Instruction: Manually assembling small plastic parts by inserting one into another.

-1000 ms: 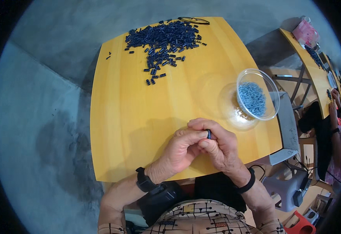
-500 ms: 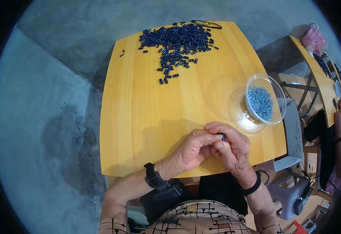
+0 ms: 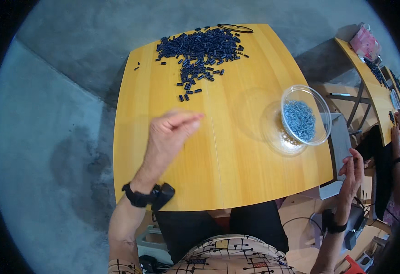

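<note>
Over the table (image 3: 254, 178) the left hand (image 3: 167, 133) hangs, grip unclear; beyond it, the right hand (image 3: 351, 176) looks released.

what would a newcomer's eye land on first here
Probably the heap of dark pieces at the far side of the yellow table. Next, the clear bowl of small blue-grey bits near the table's right edge. Then the spread hands: the left hand over the table's left half, the right hand out past its right edge.
</note>
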Demonstrator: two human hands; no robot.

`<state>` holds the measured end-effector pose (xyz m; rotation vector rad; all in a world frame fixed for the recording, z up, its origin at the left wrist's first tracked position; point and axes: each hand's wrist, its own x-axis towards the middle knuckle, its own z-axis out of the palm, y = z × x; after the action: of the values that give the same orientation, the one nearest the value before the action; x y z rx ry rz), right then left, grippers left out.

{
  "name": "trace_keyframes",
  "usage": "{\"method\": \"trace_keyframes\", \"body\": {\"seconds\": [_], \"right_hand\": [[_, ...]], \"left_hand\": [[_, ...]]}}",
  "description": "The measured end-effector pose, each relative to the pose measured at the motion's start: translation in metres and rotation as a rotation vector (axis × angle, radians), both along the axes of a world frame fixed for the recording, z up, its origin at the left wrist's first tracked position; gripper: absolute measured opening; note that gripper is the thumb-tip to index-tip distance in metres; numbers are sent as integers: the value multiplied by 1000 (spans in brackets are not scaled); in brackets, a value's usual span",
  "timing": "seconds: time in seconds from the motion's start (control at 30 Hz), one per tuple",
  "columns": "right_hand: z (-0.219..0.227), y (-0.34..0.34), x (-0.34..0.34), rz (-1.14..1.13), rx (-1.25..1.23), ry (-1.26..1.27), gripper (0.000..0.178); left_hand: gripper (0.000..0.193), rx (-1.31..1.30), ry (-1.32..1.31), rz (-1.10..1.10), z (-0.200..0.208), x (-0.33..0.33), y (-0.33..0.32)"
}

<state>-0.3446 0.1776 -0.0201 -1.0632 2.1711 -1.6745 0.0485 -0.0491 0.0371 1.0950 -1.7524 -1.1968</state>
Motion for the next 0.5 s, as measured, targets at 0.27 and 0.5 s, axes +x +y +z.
{"method": "trace_keyframes", "body": {"seconds": [0.27, 0.5], "right_hand": [[-127, 41, -125, -202, 179, -236, 41], [-27, 24, -31, -47, 84, 166, 28]], "left_hand": [[40, -226, -201, 187, -26, 17, -74], [47, -534, -696, -3, -50, 6, -98]]}}
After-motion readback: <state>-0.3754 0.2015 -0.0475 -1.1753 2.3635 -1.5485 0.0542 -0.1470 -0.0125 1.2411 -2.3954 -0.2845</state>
